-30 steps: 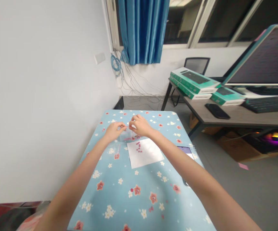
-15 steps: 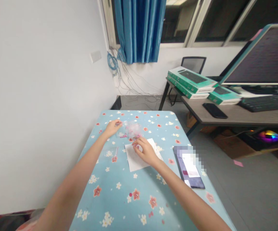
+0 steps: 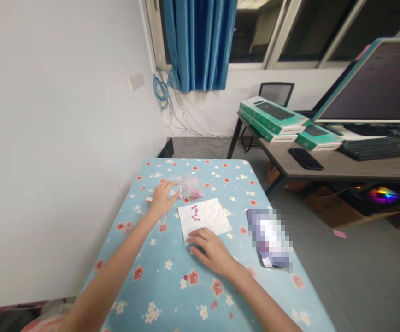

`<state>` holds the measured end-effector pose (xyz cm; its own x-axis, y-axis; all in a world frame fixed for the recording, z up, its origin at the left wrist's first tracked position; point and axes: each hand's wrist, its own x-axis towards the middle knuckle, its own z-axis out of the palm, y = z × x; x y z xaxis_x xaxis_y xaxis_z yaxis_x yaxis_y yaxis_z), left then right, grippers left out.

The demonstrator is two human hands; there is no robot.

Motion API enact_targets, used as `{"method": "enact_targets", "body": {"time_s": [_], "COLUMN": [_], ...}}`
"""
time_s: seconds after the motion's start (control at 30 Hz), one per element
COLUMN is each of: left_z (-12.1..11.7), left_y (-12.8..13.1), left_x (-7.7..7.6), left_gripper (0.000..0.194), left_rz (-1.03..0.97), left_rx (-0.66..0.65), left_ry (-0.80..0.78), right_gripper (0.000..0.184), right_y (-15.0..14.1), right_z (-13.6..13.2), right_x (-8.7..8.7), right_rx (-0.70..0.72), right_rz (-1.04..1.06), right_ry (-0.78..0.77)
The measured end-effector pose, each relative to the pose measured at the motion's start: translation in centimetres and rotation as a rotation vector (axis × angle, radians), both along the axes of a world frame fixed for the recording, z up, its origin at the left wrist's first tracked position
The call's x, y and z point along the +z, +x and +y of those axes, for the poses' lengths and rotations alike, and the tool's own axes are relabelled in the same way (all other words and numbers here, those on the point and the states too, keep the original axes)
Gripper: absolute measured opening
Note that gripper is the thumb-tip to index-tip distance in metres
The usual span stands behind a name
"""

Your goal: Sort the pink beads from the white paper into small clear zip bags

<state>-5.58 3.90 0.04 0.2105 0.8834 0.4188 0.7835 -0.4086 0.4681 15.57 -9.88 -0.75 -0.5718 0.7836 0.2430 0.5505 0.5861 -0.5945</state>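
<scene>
My left hand (image 3: 162, 199) is over the left side of the table, its thumb apart from the curved fingers, with nothing visible between them. Just beyond its fingertips lie clear plastic bags (image 3: 192, 184) with small pink beads inside. A white sheet of paper (image 3: 217, 216) lies to the right, with several pink beads (image 3: 195, 213) grouped on its left half. My right hand (image 3: 209, 251) rests at the paper's near edge, fingers loosely spread and holding nothing. A thin clear strip (image 3: 166, 217) is partly hidden beside my left hand.
The flowered tablecloth (image 3: 168, 295) covers the table. A phone (image 3: 269, 237), partly blurred out, lies at its right edge. On the desk to the right are keyboard boxes (image 3: 276, 115), a black phone (image 3: 305, 158), a keyboard (image 3: 379, 146) and a monitor (image 3: 373, 83). A wall stands close on the left.
My left hand has left the far bag edge and moved nearer. My right hand has drawn back toward me, uncovering the beads on the paper.
</scene>
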Motion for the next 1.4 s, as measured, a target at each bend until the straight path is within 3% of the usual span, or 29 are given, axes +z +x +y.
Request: {"method": "enact_targets", "body": {"time_s": [0.13,0.27,0.5,0.67,0.83,0.97,1.2,1.4], "left_z": [-6.8,-9.8,-8.8,-8.0,-6.8,-5.9,-4.4,-4.2], "left_y": [0.9,1.4,1.3,-2.3,-7.4,-8.2,-7.2,-7.1], "left_x": [-1.0,-2.0,-1.6,-1.0,-0.4,-0.4,-0.4,-0.9], "left_gripper": [0.019,0.022,0.025,0.031,0.075,0.095,0.084,0.069], "left_rz": [0.136,0.242,0.315,0.299,0.402,0.5,0.517,0.456], "left_rx": [-0.131,-0.169,-0.185,-0.105,-0.077,-0.117,-0.18,-0.216], "left_ry": [-0.044,-0.074,-0.069,-0.087,-0.232,-0.343,-0.377,-0.292], "right_gripper": [0.021,0.025,0.025,0.024,0.023,0.026,0.026,0.026], "right_y": [-0.5,-1.0,-1.7,-2.2,-3.5,-5.2,-7.1,-7.9], "right_z": [-0.3,-0.4,0.1,0.3,1.4,2.6,3.8,4.3], "right_x": [0.0,-0.3,-0.4,-0.3,-0.3,-0.5,-1.6,-1.6], "right_rx": [-0.002,-0.007,-0.014,-0.033,-0.086,-0.123,-0.155,-0.174], "right_rz": [-0.029,-0.054,-0.088,-0.071,-0.044,-0.069,-0.104,-0.126], "right_ry": [0.013,0.008,0.024,0.054,0.089,0.105,0.124,0.145]}}
